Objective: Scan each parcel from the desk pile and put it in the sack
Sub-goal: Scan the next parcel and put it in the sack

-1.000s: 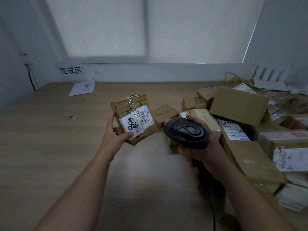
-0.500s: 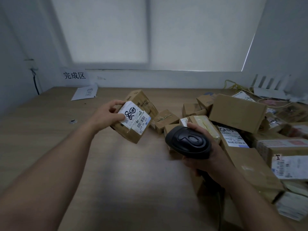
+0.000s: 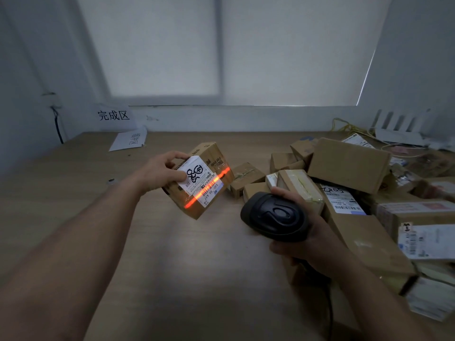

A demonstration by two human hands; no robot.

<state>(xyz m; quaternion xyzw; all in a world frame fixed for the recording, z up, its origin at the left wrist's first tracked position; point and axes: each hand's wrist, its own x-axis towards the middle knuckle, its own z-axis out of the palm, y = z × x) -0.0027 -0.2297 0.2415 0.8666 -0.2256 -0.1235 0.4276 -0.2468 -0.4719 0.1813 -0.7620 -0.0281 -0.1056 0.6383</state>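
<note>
**Scan line on held parcel**

Left arm reaches forward from lower left, forearm bare; left grip [image 3: 160, 171] is raised above the counter [image 3: 172, 267], fingers curled over the top edge of the parcel [image 3: 212, 156], thumb pressed on its white label [image 3: 197, 179]; parcel tilted, clear of the counter, label turned toward the right grip; red scan line [image 3: 209, 186] runs across the barcode. Right grip [image 3: 314, 239] sits lower, to the right of the left, wrapped round the black scanner [image 3: 273, 215], whose head points left at the parcel; cable [image 3: 330, 303] hangs below it. Parcel pile [image 3: 349, 163] lies just beyond and right of the right grip.
</note>
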